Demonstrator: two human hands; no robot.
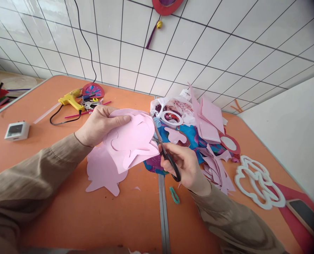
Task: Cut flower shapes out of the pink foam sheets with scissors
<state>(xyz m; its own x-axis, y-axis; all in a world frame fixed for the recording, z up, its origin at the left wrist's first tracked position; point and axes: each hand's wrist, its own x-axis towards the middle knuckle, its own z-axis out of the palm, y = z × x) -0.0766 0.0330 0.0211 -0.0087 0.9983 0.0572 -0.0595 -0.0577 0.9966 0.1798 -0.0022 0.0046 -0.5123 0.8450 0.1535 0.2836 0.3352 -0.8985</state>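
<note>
1. White tiled wall [120,60] at the back; orange table [74,222] below it, a seam running down the middle.
2. Pink sheet [130,137]: held up above the table between both hands, partly screening a flat pink cut-out [100,173] that lies on the surface.
3. Left hand [101,123]: pinched closed on the sheet's upper-left edge, thumb flat on top, other fingers hidden behind.
4. Right hand [182,160]: closed round the black handles of a pair of scissors [166,153]; blades at the sheet's right edge. Blade gap: cannot tell.
5. Handling, judged by eye: very light, thin, easily bent, yet stiff enough to keep its spread from a one-sided pinch. Matt face, probably not slippery. Paper or thin foam: cannot tell.
6. Likely weak spots: narrow points at lower right and the curved lines, possibly slits. Pulling there could crease or tear it.
7. Best hold, in my view: the broad upper-left part, flat thumb, gentle pressure, clear of the blades.
8. Nearby: pink scraps [217,169] beyond the right hand; yellow glue gun [71,100] beyond the left.
</note>
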